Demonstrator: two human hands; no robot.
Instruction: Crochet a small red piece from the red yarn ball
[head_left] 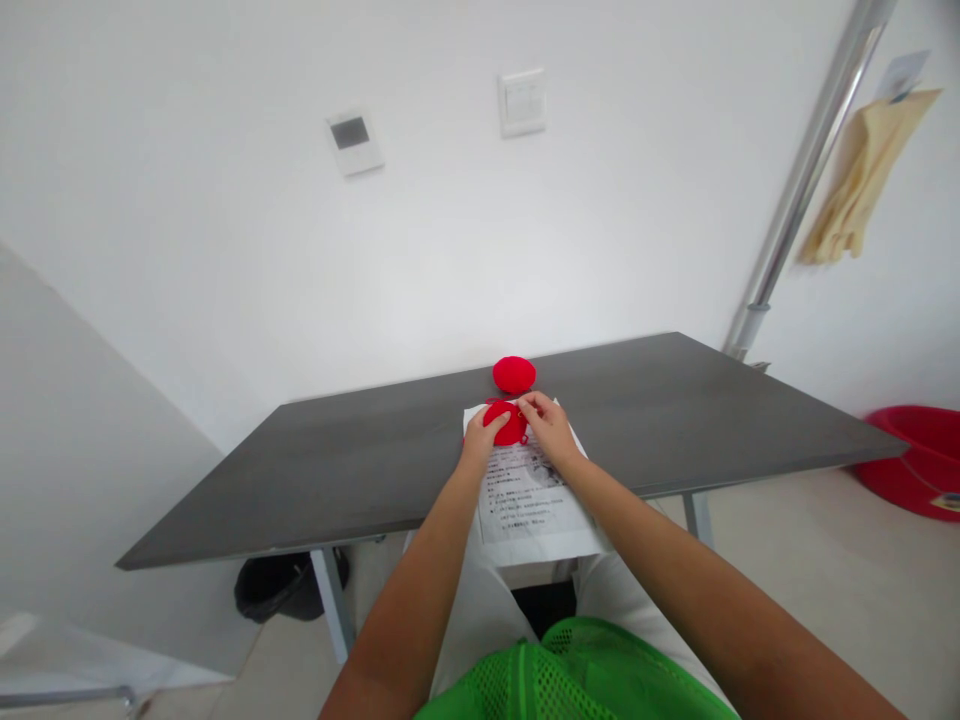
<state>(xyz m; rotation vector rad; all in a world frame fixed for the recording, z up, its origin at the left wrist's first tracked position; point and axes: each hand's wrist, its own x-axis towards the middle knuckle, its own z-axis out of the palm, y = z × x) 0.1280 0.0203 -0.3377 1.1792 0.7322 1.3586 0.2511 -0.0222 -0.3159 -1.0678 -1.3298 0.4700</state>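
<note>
**Both hands on a red knitted piece, mid-table**

Held at the centre of the grey table (360, 470), on the far end of a printed paper sheet (534, 500): a small red crocheted piece (507, 424), round and flat. Left hand (480, 436) curled against its left edge, fingers closed around the rim. Right hand (546, 422) pinching at its top right, thumb and forefinger drawn together on the yarn; exact pinch too small to make out.

Probably light and soft, floppy rather than stiff, with nothing fragile about it. Grippy yarn surface, unlikely to slip. Best taken by the rim between fingertips, as both hands do here; likely to fold if lifted from one side only.

Just beyond, further along the table, a second red crocheted round (514, 374), apart from the hands. Sheet overhanging the near table edge, so apt to shift under any tug. Green mesh fabric (577, 675) near, at the lap. Red basin (919, 455) on the floor at far right, black bag (281, 588) beneath the table at left, pale gloves (862, 180) hanging by a metal pole (806, 175). Nothing between the hands and the piece.
</note>
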